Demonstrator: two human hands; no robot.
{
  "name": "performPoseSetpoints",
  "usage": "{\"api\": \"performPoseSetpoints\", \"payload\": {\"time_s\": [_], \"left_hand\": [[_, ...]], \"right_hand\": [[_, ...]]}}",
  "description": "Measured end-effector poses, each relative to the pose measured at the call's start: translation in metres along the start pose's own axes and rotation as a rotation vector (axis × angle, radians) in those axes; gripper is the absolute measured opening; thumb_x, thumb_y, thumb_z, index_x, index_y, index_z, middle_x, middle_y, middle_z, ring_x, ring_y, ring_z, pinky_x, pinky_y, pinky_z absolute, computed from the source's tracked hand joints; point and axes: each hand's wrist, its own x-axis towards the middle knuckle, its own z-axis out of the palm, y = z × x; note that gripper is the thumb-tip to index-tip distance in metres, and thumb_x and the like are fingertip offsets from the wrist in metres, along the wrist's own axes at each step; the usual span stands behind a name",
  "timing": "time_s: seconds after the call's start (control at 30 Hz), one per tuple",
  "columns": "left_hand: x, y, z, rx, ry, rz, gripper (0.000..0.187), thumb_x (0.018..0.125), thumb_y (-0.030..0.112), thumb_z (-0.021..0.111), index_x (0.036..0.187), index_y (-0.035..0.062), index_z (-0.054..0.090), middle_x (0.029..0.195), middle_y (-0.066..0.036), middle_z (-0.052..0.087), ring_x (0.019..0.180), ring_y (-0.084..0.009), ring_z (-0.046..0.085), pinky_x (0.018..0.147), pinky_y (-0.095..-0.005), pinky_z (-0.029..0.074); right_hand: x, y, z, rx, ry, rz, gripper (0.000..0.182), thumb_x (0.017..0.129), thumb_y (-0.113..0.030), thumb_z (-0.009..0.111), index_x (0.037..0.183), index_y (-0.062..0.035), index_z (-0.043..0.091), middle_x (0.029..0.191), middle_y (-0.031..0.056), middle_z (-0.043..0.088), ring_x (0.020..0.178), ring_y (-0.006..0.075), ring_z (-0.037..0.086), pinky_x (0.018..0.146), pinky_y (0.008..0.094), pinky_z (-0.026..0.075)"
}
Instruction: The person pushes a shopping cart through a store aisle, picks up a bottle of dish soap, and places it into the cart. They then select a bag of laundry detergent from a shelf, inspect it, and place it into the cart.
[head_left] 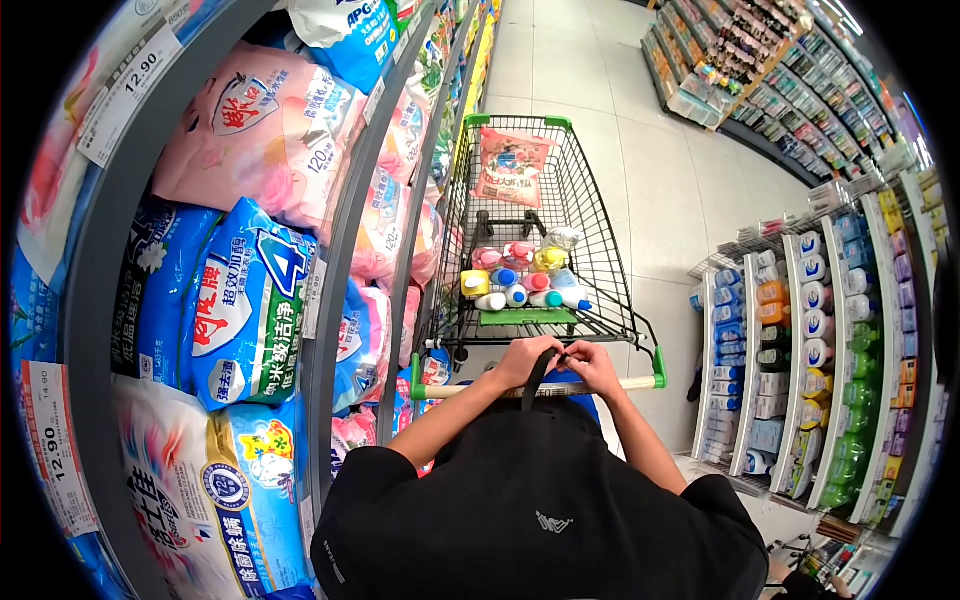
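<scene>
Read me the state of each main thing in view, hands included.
Left hand, closed on a black strap
Right hand, fingers curled at the strap; grip unclear
Strap, held, partly hidden
Shopping cart, upright, partly filled
Pink bag in the cart, apparently sealed, at the far end
Bottles in the cart, clustered at the near end
Blue-and-green shelf bag, apparently sealed

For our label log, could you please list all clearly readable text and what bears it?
"12.90": upper price tag
"14.90", "12.90": lower price tag
"APG": top blue bag
"120小时": large pink bag
"4": blue-green bag
"超效加酶": same bag
"强去渍": same bag
"纳米级洁净": same bag
"除菌除螨": bottom white bag
Too small or blurred: the packet and bottles in the cart, shirt logo, other labels.
</scene>
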Motion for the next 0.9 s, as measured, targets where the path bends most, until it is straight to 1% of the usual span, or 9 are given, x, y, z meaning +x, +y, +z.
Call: {"api": "performPoseSetpoints", "payload": {"time_s": [0.13, 0.23, 0.43, 0.53, 0.9], "left_hand": [[0.000, 0.002, -0.002, 0.010, -0.023, -0.020, 0.016, 0.080, 0.011, 0.067, 0.096, 0.0086, 0.064, 0.083, -0.011, 0.067, 0.074, -0.0302, 0.067, 0.065, -0.0363, 0.053], [0.001, 0.003, -0.002, -0.005, 0.004, -0.006, 0.014, 0.079, 0.008, 0.067, 0.092, 0.0063, 0.064, 0.081, -0.011, 0.066, 0.071, -0.0296, 0.066, 0.063, -0.0347, 0.052], [0.001, 0.004, -0.002, 0.002, -0.004, -0.011, 0.013, 0.079, 0.008, 0.067, 0.092, 0.0064, 0.064, 0.080, -0.011, 0.066, 0.071, -0.0295, 0.066, 0.062, -0.0349, 0.052], [0.001, 0.003, -0.003, 0.016, -0.041, -0.022, 0.016, 0.080, 0.012, 0.067, 0.096, 0.0084, 0.063, 0.084, -0.011, 0.068, 0.076, -0.0308, 0.067, 0.065, -0.0375, 0.054], [0.001, 0.000, 0.000, 0.022, -0.037, -0.006, 0.016, 0.080, 0.011, 0.067, 0.095, 0.0089, 0.063, 0.084, -0.010, 0.067, 0.076, -0.0306, 0.067, 0.065, -0.0374, 0.054]], "right_hand": [[0.001, 0.001, -0.003, -0.029, -0.018, 0.000, 0.011, 0.084, 0.003, 0.059, 0.093, 0.0047, 0.063, 0.085, 0.0078, 0.068, 0.078, 0.0148, 0.067, 0.077, 0.0270, 0.052], [0.001, 0.000, -0.003, 0.012, -0.021, 0.000, 0.011, 0.082, 0.003, 0.060, 0.093, 0.0039, 0.064, 0.084, 0.0075, 0.068, 0.078, 0.0143, 0.066, 0.077, 0.0275, 0.052], [0.000, -0.007, -0.002, 0.017, -0.030, -0.003, 0.011, 0.081, 0.003, 0.062, 0.091, 0.0030, 0.064, 0.083, 0.0065, 0.068, 0.078, 0.0131, 0.065, 0.077, 0.0274, 0.052], [-0.001, -0.005, -0.003, 0.003, -0.004, -0.001, 0.010, 0.080, 0.003, 0.064, 0.090, 0.0027, 0.065, 0.083, 0.0062, 0.068, 0.079, 0.0129, 0.065, 0.077, 0.0275, 0.052], [0.002, 0.006, -0.007, -0.023, 0.006, -0.014, 0.011, 0.077, 0.003, 0.065, 0.088, 0.0022, 0.066, 0.083, 0.0048, 0.068, 0.080, 0.0116, 0.064, 0.079, 0.0274, 0.051]]}}
